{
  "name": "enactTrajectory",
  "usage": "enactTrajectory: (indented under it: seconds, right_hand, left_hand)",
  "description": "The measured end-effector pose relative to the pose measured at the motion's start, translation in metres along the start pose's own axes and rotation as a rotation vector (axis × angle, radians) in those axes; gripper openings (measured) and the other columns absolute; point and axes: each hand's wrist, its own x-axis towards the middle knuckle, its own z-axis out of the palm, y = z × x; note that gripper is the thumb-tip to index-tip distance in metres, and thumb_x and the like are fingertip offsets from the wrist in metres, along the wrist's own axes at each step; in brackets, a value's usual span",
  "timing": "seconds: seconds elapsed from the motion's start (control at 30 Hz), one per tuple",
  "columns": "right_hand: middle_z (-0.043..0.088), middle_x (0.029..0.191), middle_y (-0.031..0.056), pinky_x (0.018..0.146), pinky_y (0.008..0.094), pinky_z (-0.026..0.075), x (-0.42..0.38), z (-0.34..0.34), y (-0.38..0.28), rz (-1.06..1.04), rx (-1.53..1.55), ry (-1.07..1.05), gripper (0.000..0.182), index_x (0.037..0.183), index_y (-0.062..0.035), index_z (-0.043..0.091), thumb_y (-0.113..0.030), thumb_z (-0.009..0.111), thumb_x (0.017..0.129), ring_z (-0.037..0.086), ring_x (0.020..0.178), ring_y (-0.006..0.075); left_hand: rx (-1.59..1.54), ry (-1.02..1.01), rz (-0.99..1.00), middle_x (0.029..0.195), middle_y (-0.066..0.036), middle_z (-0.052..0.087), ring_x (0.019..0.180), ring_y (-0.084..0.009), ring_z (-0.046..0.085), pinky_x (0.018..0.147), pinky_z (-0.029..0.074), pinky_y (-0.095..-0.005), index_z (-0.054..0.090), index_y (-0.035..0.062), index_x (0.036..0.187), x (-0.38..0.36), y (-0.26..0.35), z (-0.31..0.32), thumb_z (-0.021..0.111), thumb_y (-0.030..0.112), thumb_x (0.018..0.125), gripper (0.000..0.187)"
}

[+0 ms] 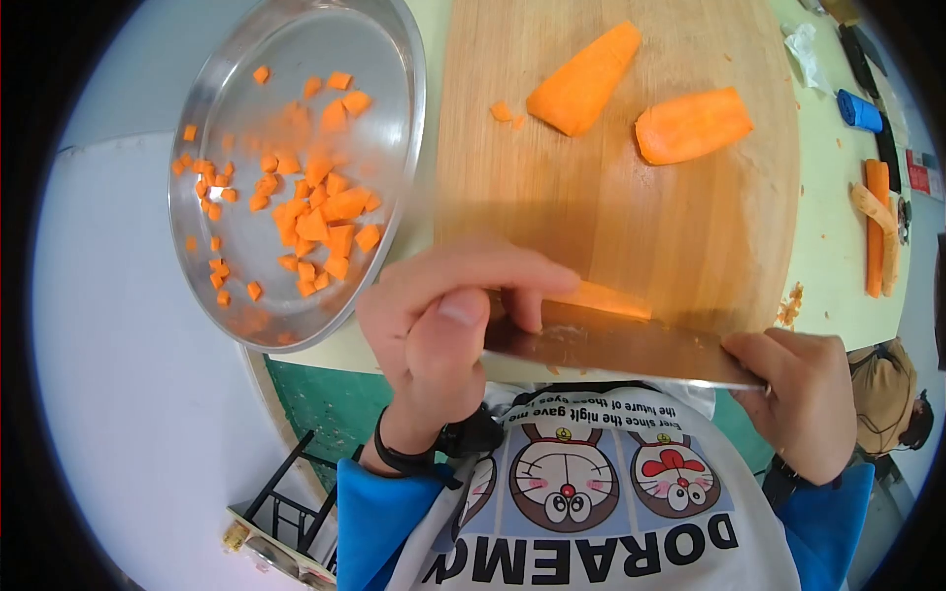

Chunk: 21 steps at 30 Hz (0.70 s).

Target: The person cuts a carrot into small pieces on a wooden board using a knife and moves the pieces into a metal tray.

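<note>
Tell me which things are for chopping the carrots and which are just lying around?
For chopping: knife, wooden board, large carrot pieces, metal tray, cut carrot chunks.

Probably just lying around: crumpled white paper, blue roll.

And there's open wood across the board [601,212], running out to 3 o'clock! One chunk [588,79] blocks 12, another chunk [695,126] 2, a narrow lane between; tray [399,148] rim at 9, knife [626,347] barring 6!
</note>
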Motion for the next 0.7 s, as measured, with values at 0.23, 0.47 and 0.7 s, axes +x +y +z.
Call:
enactTrajectory:
  seconds: [0.23, 0.47, 0.7]
  right_hand:
    - [0.054, 0.063, 0.0113, 0.049, 0.0385, 0.043, 0.003, 0.006, 0.005, 0.030, 0.065, 0.043, 0.019, 0.076, -0.0039, 0.056, -0.007, 0.068, 0.062, 0.054, 0.057, 0.0327]
    - [0.054, 0.061, 0.0108, 0.051, 0.0386, 0.044, -0.001, -0.005, -0.016, 0.061, -0.034, 0.004, 0.018, 0.072, -0.0042, 0.054, -0.010, 0.069, 0.065, 0.055, 0.057, 0.0319]
    - [0.054, 0.056, 0.0130, 0.049, 0.0380, 0.043, 0.007, 0.000, -0.005, 0.058, -0.030, 0.022, 0.016, 0.070, -0.0034, 0.060, -0.017, 0.069, 0.072, 0.055, 0.054, 0.0318]
  left_hand:
    - [0.032, 0.024, -0.028, 0.056, -0.010, 0.050, 0.049, -0.0139, 0.044, 0.045, 0.031, -0.0245, 0.060, -0.0071, 0.078, 0.003, 0.003, 0.005, 0.036, 0.027, 0.087, 0.043]
    - [-0.037, 0.044, 0.040, 0.059, -0.010, 0.050, 0.050, -0.0136, 0.044, 0.046, 0.033, -0.0244, 0.059, -0.0077, 0.078, -0.003, -0.013, -0.004, 0.036, 0.026, 0.087, 0.042]
    - [-0.012, 0.066, 0.026, 0.063, -0.011, 0.053, 0.053, -0.0142, 0.048, 0.050, 0.036, -0.0238, 0.059, -0.0088, 0.080, -0.002, -0.009, 0.000, 0.035, 0.022, 0.085, 0.040]
